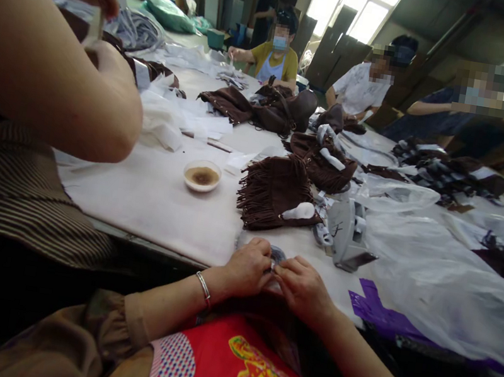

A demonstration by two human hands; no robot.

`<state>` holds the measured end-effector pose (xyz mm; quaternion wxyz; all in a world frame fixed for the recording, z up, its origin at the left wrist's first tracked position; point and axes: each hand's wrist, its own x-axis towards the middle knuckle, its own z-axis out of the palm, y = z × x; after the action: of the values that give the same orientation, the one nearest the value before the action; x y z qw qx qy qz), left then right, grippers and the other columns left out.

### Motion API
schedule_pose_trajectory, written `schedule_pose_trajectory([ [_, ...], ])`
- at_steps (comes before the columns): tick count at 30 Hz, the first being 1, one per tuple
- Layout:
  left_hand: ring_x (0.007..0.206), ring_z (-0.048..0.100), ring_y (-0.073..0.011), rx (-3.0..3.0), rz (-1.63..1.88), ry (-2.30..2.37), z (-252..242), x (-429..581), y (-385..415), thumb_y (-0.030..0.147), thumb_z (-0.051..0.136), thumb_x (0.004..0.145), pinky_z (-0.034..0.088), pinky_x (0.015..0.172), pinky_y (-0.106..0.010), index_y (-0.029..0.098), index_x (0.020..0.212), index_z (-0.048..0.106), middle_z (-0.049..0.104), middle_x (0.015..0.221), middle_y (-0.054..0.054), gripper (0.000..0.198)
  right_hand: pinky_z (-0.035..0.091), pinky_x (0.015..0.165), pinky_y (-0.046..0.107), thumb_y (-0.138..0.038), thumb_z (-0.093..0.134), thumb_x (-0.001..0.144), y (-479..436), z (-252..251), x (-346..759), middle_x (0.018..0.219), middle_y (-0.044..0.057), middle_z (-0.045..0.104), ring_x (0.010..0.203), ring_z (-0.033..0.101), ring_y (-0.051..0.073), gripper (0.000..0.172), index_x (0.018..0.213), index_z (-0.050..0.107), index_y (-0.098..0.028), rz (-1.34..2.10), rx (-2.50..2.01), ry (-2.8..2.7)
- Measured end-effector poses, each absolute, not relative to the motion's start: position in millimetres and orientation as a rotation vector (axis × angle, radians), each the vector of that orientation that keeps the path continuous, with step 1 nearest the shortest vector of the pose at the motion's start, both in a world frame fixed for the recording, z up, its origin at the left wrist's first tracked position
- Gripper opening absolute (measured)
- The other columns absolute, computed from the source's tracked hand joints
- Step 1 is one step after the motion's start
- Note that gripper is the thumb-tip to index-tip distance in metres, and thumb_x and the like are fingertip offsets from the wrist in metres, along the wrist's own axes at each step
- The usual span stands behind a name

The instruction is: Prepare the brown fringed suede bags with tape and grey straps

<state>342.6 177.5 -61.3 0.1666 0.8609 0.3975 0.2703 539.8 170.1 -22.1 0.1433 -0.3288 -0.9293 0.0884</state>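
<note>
At the table's front edge, my left hand [247,269] and my right hand [304,287] are close together with fingers closed. Between them they pinch a grey curved strip [278,254]; much of it is hidden by the fingers. Just beyond lies a dark brown fringed bag [275,192] with a white rounded piece [298,212] on it. A grey tape dispenser [345,232] stands to the right of that bag. Farther left on the white tabletop sits a shallow white bowl [202,177] holding brown liquid.
A co-worker's bare arm [74,68] reaches in at the left. More brown bags [288,110] lie mid-table, with white paper sheets [167,118] to their left. Clear plastic sheeting [436,262] and purple tape [385,315] cover the right side. Several people work across the table.
</note>
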Motion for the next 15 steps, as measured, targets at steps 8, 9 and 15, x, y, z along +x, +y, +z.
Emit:
schedule_pose_trajectory([
  [8, 0.094, 0.050, -0.0237, 2.461, 0.779, 1.120, -61, 343, 178, 0.038, 0.057, 0.092, 0.046, 0.083, -0.037, 0.016, 0.085, 0.074, 0.057, 0.092, -0.011, 0.029, 0.041, 0.071, 0.028, -0.008, 0.070, 0.076, 203, -8, 525, 0.072, 0.002, 0.068, 0.079, 0.058, 0.020, 0.015, 0.067, 0.071, -0.021, 0.542, -1.381, -2.594],
  [9, 0.093, 0.050, -0.0236, 2.463, 0.784, 1.120, -61, 343, 178, 0.038, 0.057, 0.092, 0.046, 0.083, -0.037, 0.016, 0.085, 0.074, 0.057, 0.092, -0.011, 0.029, 0.040, 0.071, 0.028, -0.010, 0.071, 0.075, 205, -5, 522, 0.075, 0.002, 0.069, 0.080, 0.059, 0.020, 0.012, 0.071, 0.073, -0.021, 0.544, -1.442, -2.621],
  [15, 0.095, 0.050, -0.0236, 2.486, 0.780, 1.141, -62, 343, 176, 0.039, 0.056, 0.093, 0.047, 0.082, -0.037, 0.016, 0.084, 0.074, 0.057, 0.095, -0.011, 0.030, 0.033, 0.062, 0.027, -0.025, 0.069, 0.078, 213, 13, 512, 0.083, 0.003, 0.073, 0.077, 0.062, 0.019, 0.013, 0.088, 0.078, -0.024, 0.629, -1.727, -2.844],
])
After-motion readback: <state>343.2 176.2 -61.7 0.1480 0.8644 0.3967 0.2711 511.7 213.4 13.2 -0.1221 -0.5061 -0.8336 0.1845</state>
